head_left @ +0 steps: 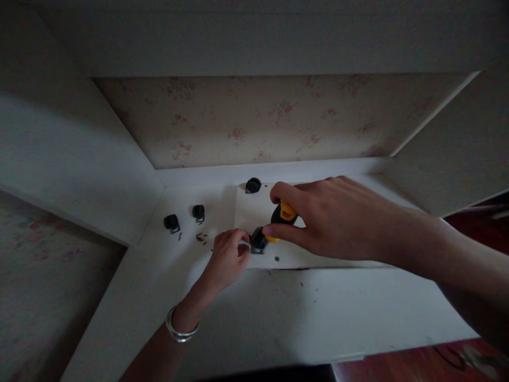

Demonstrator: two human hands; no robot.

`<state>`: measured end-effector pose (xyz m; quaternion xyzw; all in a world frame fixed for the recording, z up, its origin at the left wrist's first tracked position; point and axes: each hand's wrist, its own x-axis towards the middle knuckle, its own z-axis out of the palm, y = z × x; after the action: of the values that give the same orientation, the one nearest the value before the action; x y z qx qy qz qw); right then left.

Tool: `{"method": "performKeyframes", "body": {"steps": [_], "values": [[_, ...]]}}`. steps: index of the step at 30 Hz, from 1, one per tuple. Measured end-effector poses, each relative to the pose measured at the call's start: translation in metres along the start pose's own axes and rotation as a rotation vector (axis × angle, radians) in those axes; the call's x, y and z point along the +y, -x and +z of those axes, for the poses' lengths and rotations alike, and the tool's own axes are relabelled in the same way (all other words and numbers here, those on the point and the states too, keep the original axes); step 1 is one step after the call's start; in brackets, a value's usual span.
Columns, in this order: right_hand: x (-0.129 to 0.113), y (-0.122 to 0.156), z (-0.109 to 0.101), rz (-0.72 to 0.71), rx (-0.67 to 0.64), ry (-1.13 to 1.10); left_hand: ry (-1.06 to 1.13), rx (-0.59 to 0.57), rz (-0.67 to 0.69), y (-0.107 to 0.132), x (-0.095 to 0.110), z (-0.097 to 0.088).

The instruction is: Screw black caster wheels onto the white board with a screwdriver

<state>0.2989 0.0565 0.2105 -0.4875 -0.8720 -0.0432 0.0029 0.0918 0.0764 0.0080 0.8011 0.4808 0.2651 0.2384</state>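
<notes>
My right hand [326, 217] is wrapped round the handle of a black and yellow screwdriver [287, 211], tilted down over a black caster wheel [258, 239]. The tip of the tool is hidden behind that caster. At the caster's left side, the thumb and forefinger of my left hand [230, 252] are pinched close together against it; whether a screw is also between them is too small to tell. The caster sits by its metal plate on the near left corner of a white board [318, 260]. A second caster [253, 185] stands at the board's far left corner.
Two loose casters, one [171, 223] and another [199, 213], lie left on the white surface. Several small screws [201, 238] are scattered near them. White panels rise at both sides, with floral wallpaper [258, 119] behind. Reddish wooden floor [397, 363] shows at lower right.
</notes>
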Motion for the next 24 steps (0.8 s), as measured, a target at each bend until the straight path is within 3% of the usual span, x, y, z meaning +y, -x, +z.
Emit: {"method": "performKeyframes", "body": {"steps": [4, 9, 13, 18, 22, 24], "values": [[-0.001, 0.002, 0.001, -0.057, -0.015, -0.051, 0.020, 0.009, -0.004, -0.002, -0.001, 0.001], [-0.005, 0.005, 0.001, -0.012, 0.002, 0.028, 0.068, 0.024, -0.029, -0.003, 0.000, 0.002], [-0.008, 0.009, -0.002, -0.105, -0.053, -0.082, 0.157, 0.024, -0.044, -0.003, -0.001, 0.002], [-0.011, 0.007, -0.001, 0.028, -0.003, 0.094, 0.247, 0.024, -0.081, -0.002, -0.005, 0.004], [-0.013, 0.007, 0.000, -0.064, -0.017, -0.003, 0.262, 0.033, -0.103, -0.002, -0.005, 0.005], [-0.015, 0.007, 0.000, -0.049, -0.034, 0.053, 0.251, 0.037, -0.105, -0.002, -0.006, 0.005]]}}
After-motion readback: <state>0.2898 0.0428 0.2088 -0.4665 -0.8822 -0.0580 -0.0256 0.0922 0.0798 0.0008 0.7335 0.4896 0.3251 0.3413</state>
